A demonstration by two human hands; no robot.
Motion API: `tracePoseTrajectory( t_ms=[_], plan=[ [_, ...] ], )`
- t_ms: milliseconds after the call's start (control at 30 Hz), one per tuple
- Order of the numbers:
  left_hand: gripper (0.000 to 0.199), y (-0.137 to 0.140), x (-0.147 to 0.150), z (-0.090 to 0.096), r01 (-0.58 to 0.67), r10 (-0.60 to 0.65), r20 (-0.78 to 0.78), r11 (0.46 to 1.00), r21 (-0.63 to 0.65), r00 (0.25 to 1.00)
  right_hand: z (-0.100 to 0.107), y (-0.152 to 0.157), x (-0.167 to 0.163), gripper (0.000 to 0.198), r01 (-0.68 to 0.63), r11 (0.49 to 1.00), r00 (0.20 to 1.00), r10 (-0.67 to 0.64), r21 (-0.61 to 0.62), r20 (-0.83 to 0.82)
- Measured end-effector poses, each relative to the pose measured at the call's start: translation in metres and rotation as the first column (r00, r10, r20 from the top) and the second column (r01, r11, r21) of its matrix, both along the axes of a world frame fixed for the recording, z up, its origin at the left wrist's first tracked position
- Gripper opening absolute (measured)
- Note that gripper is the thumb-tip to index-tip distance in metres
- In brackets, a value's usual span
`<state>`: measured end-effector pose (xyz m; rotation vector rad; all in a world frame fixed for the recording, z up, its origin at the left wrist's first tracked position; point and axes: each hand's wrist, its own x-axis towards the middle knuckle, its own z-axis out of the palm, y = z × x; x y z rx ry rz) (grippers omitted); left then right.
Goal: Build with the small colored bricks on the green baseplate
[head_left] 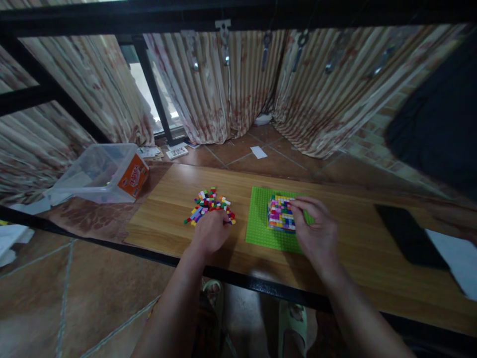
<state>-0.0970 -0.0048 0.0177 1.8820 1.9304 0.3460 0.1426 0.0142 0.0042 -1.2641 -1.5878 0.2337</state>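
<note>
A low block of many-coloured toy bricks [280, 215] stands on a green studded baseplate [257, 219]. My right hand [316, 228] is at the block's right side, thumb and forefinger pinched together by its upper right edge. Whatever lies between those fingertips is too small to make out. To the left of the baseplate, loose toy bricks [206, 200] lie in a spread pile on the wooden tabletop. My left hand [213, 231] rests over the near side of that pile with its fingers curled down. The hand itself covers those fingertips and anything in them.
A clear plastic box [100, 171] with an orange label stands at the far left. On the right lie a dark flat panel [408, 233] and a white sheet [456, 258]. A person's dark clothing [439, 114] fills the upper right. The table has a black front edge [257, 283].
</note>
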Motion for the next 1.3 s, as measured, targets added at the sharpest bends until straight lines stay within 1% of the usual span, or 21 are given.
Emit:
tracePoseTrajectory(
  t_ms=[67, 100, 167, 233, 333, 433, 467, 533, 600, 667, 767, 867, 967, 1033, 1167, 1300],
  plan=[
    [0.016, 0.002, 0.000, -0.001, 0.050, -0.054, 0.152, 0.998, 0.027, 0.987, 0.002, -0.005, -0.005, 0.018, -0.056, 0.997, 0.997, 0.053, -0.062, -0.055],
    [0.016, 0.003, 0.001, -0.001, 0.074, -0.083, 0.237, 0.996, 0.047, 0.968, 0.002, -0.007, -0.007, 0.018, -0.099, 0.989, 0.992, 0.090, -0.109, -0.085],
    [0.014, 0.003, 0.007, 0.000, 0.106, -0.133, 0.394, 0.990, 0.090, 0.909, 0.002, -0.013, -0.013, 0.018, -0.208, 0.955, 0.972, 0.177, -0.213, -0.153],
    [0.013, 0.001, 0.017, 0.002, 0.115, -0.155, 0.513, 0.987, 0.111, 0.844, 0.000, -0.019, -0.017, 0.020, -0.313, 0.905, 0.942, 0.257, -0.288, -0.217],
    [0.011, -0.005, 0.037, 0.001, 0.129, -0.151, 0.620, 0.988, 0.080, 0.770, -0.001, -0.027, -0.019, 0.021, -0.392, 0.851, 0.910, 0.305, -0.348, -0.281],
    [0.010, -0.010, 0.057, -0.003, 0.169, -0.176, 0.701, 0.982, 0.080, 0.691, -0.003, -0.033, -0.014, 0.016, -0.418, 0.820, 0.894, 0.295, -0.390, -0.338],
    [0.011, -0.010, 0.061, -0.005, 0.173, -0.177, 0.716, 0.982, 0.080, 0.675, -0.003, -0.034, -0.011, 0.015, -0.420, 0.813, 0.892, 0.286, -0.403, -0.351],
    [0.011, -0.010, 0.067, -0.008, 0.181, -0.170, 0.708, 0.982, 0.061, 0.685, -0.005, -0.034, -0.004, 0.015, -0.402, 0.812, 0.898, 0.259, -0.423, -0.357],
    [0.011, -0.009, 0.069, -0.009, 0.182, -0.151, 0.660, 0.983, 0.022, 0.736, -0.007, -0.031, 0.004, 0.017, -0.354, 0.830, 0.920, 0.226, -0.432, -0.320],
    [0.013, -0.007, 0.068, -0.009, 0.163, -0.129, 0.605, 0.987, -0.002, 0.786, -0.007, -0.027, 0.011, 0.020, -0.286, 0.860, 0.949, 0.194, -0.422, -0.248],
    [0.017, -0.006, 0.068, -0.008, 0.117, -0.098, 0.553, 0.993, 0.001, 0.828, -0.004, -0.020, 0.016, 0.023, -0.195, 0.915, 0.979, 0.161, -0.353, -0.124],
    [0.024, -0.003, 0.069, -0.010, 0.060, -0.061, 0.534, 0.998, 0.018, 0.843, 0.000, -0.016, 0.012, 0.023, -0.167, 0.949, 0.986, 0.164, -0.267, -0.035],
    [0.034, -0.001, 0.071, -0.013, 0.028, -0.040, 0.530, 0.999, 0.031, 0.847, 0.000, -0.012, 0.007, 0.020, -0.176, 0.956, 0.983, 0.182, -0.233, 0.006],
    [0.036, 0.000, 0.073, -0.015, 0.027, -0.047, 0.519, 0.999, 0.046, 0.854, -0.002, -0.010, 0.004, 0.019, -0.183, 0.956, 0.982, 0.189, -0.231, 0.005],
    [0.036, 0.000, 0.076, -0.015, 0.034, -0.065, 0.482, 0.997, 0.074, 0.874, -0.006, -0.008, 0.002, 0.018, -0.184, 0.947, 0.983, 0.184, -0.264, -0.026],
    [0.037, 0.000, 0.078, -0.014, 0.043, -0.079, 0.469, 0.995, 0.087, 0.880, -0.005, -0.007, -0.001, 0.017, -0.176, 0.939, 0.984, 0.168, -0.295, -0.052]
  ],
)
